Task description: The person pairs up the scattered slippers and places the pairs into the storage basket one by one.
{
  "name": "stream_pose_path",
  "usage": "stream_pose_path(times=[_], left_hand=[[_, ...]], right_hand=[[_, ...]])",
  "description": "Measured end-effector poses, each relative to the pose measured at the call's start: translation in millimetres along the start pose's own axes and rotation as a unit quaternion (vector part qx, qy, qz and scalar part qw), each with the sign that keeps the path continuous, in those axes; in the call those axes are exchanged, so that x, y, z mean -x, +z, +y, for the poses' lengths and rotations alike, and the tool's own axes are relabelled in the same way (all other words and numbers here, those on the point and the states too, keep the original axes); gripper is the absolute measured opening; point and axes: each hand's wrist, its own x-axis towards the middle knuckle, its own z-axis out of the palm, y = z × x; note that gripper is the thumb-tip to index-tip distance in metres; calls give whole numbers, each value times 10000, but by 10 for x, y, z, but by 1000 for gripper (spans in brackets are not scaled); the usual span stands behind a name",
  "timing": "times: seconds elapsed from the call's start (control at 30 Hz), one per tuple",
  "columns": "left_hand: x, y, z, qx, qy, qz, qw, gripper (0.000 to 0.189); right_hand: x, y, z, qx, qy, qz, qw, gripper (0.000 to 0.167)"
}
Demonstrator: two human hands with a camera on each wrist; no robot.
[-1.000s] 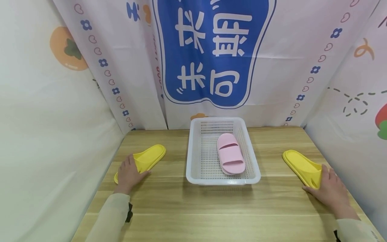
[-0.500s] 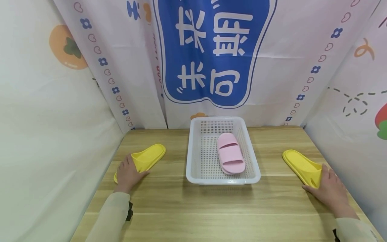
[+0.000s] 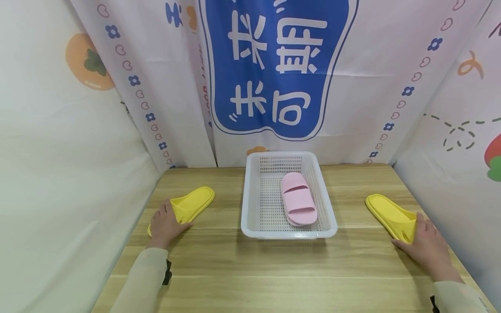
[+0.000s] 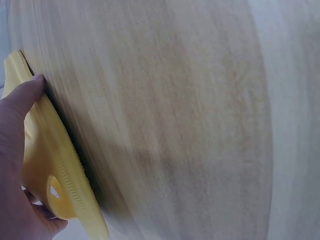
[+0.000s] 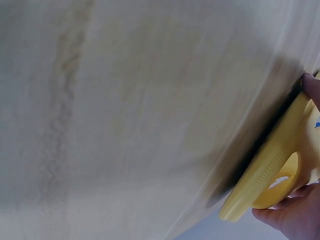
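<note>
On the left of the table lies a yellow slipper (image 3: pixel 195 202), toe end toward me, held across its upper by my left hand (image 3: pixel 164 224). In the left wrist view the thumb presses the sole's side edge and fingers wrap the far side by a hole in the upper. A matching yellow slipper (image 3: pixel 387 211) is on the right, and my right hand (image 3: pixel 428 245) grips its toe part. The right wrist view shows that thumb at the sole edge and fingertips (image 5: pixel 270 216) on the other side. Both slippers stay low, close over the wood.
A white plastic basket (image 3: pixel 288 235) stands at the back middle of the wooden table (image 3: pixel 289 282). Inside it, toward the right, lies a pink slipper (image 3: pixel 298 198) with another pale pink edge under it. Printed cloth (image 3: pixel 364 87) hangs behind and at both sides.
</note>
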Motion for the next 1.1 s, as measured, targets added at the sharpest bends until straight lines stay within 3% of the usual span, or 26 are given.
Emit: stream_pose_path(times=[0.5, 0.9, 1.1], left_hand=[[10, -27, 33, -156, -75, -127, 9998, 124], [38, -29, 9, -176, 65, 56, 9998, 122], [45, -28, 11, -165, 177, 238, 9994, 120]], right_hand=[[-21, 1, 3, -98, 154, 36, 9998, 122], [-16, -73, -67, -113, 168, 229, 9995, 117], [-39, -107, -80, -8, -66, 366, 9993, 116]])
